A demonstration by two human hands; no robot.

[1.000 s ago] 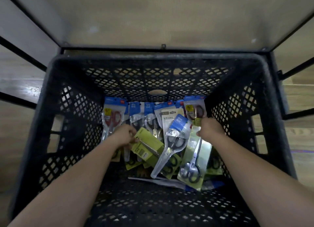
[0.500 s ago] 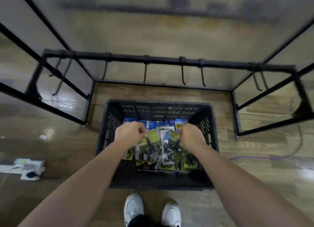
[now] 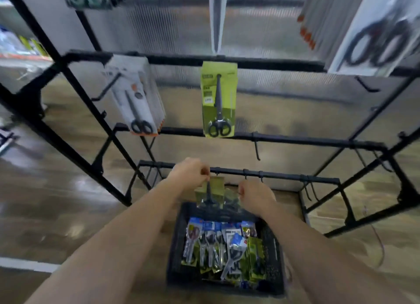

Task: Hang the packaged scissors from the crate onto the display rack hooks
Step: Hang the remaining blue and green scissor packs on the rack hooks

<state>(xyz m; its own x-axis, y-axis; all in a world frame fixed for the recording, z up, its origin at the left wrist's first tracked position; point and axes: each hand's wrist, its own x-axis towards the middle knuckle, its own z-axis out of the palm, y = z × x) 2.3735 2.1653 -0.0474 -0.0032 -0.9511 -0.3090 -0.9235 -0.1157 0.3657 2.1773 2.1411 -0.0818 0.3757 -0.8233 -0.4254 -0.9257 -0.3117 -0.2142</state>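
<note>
**Two green packs held up at the lowest rail**

On the left part of the display rack [image 3: 68, 81] hangs a white pack [image 3: 136, 103], and more to the middle a hanging green pack [image 3: 218, 99]. Below them the left hand [image 3: 191, 174] is raised in front of the bottom rail [image 3: 284, 177]. Its wrist is bent down, and thumb and forefinger pinch the top edge of a green pack [image 3: 209, 191], which dangles from this pinch.

Just beside it and a little lower, the right hand [image 3: 254, 197] is turned knuckles up. Its fingers are curled on the edge of a second green pack [image 3: 231, 199], though blur hides the exact grip. Both packs hang above the far wall of the crate [image 3: 177, 247], where more packs [image 3: 218, 242] lie.

I think such a pack is light, a stiff card under slippery film, with the scissors' weight low, so it swings. It is best held at the top beside the hanging hole, leaving the hole free. Empty hooks [image 3: 261, 178] wait further right.
</note>
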